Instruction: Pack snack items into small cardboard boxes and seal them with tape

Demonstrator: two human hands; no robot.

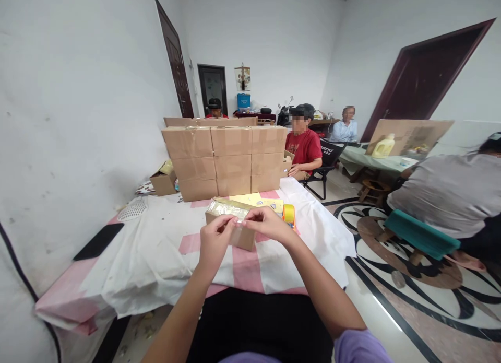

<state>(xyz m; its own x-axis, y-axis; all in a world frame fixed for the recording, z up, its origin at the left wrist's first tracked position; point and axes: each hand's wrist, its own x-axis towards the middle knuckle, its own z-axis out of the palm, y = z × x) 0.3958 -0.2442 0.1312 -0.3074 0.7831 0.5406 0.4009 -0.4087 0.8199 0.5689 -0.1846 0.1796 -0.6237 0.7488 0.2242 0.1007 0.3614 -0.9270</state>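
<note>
A small cardboard box (225, 212) lies on the white and pink cloth of the table (164, 248) in front of me, its top shiny with clear tape. My left hand (214, 243) rests against the box's near end, fingers curled and pinching at the top edge. My right hand (266, 222) meets it from the right, fingers pinched at the same spot on a bit of tape. A yellow tape dispenser (288, 214) stands just right of the box. A yellow sheet (256, 200) lies behind it.
A stack of several sealed cardboard boxes (227, 156) stands at the table's far end, with an open box (163, 180) left of it. A black phone (97, 241) lies at the left. A person in red (303, 146) sits beyond; another person (454, 193) sits at the right.
</note>
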